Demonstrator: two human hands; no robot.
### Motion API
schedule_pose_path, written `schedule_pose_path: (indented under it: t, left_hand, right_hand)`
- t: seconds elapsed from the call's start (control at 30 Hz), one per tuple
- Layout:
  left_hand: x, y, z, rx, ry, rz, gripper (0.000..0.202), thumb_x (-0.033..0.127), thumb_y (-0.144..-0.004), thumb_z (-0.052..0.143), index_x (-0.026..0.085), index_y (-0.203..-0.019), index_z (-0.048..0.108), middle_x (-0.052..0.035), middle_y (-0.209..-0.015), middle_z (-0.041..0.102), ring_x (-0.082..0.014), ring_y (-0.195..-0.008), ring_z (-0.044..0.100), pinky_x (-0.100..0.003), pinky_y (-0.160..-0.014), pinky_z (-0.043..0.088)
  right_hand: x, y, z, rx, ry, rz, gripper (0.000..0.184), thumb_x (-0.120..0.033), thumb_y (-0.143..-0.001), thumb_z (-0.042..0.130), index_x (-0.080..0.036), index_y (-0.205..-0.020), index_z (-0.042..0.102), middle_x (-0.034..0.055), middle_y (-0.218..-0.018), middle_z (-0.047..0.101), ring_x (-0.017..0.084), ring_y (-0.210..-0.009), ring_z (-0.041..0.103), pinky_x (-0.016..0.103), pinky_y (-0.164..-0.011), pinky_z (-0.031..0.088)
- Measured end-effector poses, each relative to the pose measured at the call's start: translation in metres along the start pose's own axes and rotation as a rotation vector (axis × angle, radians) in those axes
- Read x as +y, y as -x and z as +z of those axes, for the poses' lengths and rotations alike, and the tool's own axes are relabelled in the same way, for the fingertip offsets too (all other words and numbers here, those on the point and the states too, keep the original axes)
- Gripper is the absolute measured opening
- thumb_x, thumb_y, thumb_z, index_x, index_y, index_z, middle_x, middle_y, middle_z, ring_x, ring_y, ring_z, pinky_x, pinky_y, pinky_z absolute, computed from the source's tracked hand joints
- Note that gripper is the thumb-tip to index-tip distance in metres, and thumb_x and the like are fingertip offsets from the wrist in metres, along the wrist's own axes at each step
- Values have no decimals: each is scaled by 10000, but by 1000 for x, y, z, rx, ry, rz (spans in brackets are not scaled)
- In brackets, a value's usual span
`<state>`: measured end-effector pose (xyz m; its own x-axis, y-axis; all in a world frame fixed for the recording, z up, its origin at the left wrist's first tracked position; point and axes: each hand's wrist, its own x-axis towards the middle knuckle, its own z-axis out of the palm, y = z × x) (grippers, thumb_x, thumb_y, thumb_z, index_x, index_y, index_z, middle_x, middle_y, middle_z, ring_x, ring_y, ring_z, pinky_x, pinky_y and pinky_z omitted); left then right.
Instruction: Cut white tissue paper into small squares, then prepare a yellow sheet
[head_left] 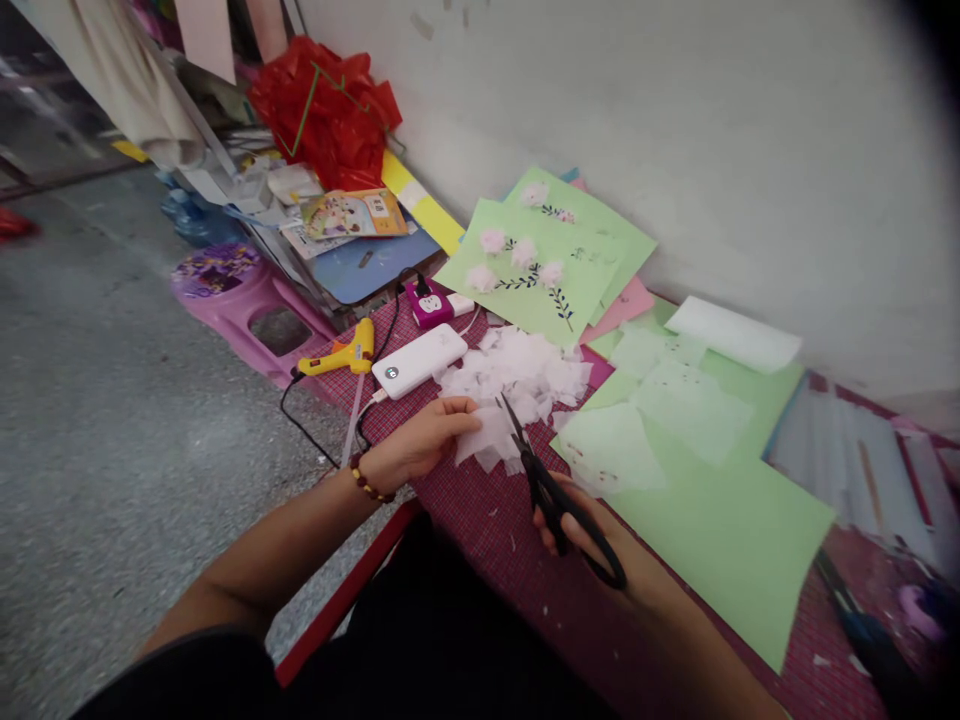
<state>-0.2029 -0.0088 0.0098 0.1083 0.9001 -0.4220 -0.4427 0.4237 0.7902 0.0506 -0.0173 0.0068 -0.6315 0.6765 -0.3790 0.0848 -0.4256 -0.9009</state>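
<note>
My left hand [431,437], with a beaded bracelet on the wrist, pinches a thin white piece of tissue paper [489,442] between thumb and fingers. In my right hand [574,515] are black-handled scissors [551,490], their blades slightly parted and pointing up toward the tissue paper's right side. Whether the blades touch the paper I cannot tell. Just beyond both hands lies a loose heap of cut white tissue pieces [525,365]. Behind it, a green sheet [517,215] bears pale pink paper flowers and dark leafy stems.
A white power bank [420,360] and a yellow glue gun [341,352] with its cord lie left of the heap. A large green sheet [720,530] with thin white pieces covers the table's right. A pink stool [247,300] stands on the floor at left; a wall rises behind.
</note>
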Motion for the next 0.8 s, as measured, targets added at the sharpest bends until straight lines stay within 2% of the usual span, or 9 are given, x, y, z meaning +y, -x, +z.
schedule_pose_path:
  t: [0.1, 0.23, 0.3, 0.47, 0.63, 0.8]
  left_hand:
    - [0, 1, -6, 44, 55, 22, 228, 199, -589, 753, 144, -697, 560, 40, -604, 575, -71, -503, 516, -198, -503, 393]
    - [10, -2, -4, 78, 138, 103, 236, 168, -584, 759, 159, -705, 557, 45, -619, 585, -84, -538, 545, -209, -544, 423]
    - [14, -4, -2, 84, 141, 134, 242, 170, -583, 769, 159, -708, 563, 48, -629, 582, -78, -548, 541, -206, -557, 423]
    - [10, -8, -2, 54, -18, 66, 250, 220, -598, 798, 148, -725, 595, 46, -642, 577, -58, -531, 504, -185, -519, 368]
    - [3, -8, -4, -32, -200, -6, 223, 278, -622, 766, 140, -701, 608, 35, -604, 564, -55, -487, 462, -191, -478, 329]
    - [7, -8, -3, -91, -270, -18, 192, 288, -618, 725, 149, -645, 595, 23, -577, 564, -65, -475, 449, -203, -465, 320]
  right_hand:
    - [3, 2, -3, -29, -71, 16, 533, -603, -762, 701, -247, -1143, 593, 69, -913, 638, 184, -739, 593, 334, -682, 479]
    - [11, 9, -11, -14, -100, 5, 532, -608, -800, 656, -241, -1177, 577, 76, -941, 637, 194, -760, 593, 342, -691, 472]
    - [14, 13, -16, -52, -102, 2, 542, -606, -817, 636, -245, -1214, 560, 80, -960, 638, 198, -782, 596, 343, -704, 477]
    - [13, 14, -18, -202, -96, 28, 585, -588, -814, 657, -246, -1269, 528, 81, -1005, 634, 198, -850, 604, 344, -767, 470]
    - [4, 8, -12, -152, -82, 55, 611, -602, -791, 676, -235, -1257, 530, 82, -985, 631, 190, -826, 599, 341, -760, 468]
    - [0, 5, -11, -144, -45, 54, 593, -591, -786, 688, -240, -1241, 541, 72, -950, 625, 183, -789, 594, 340, -732, 479]
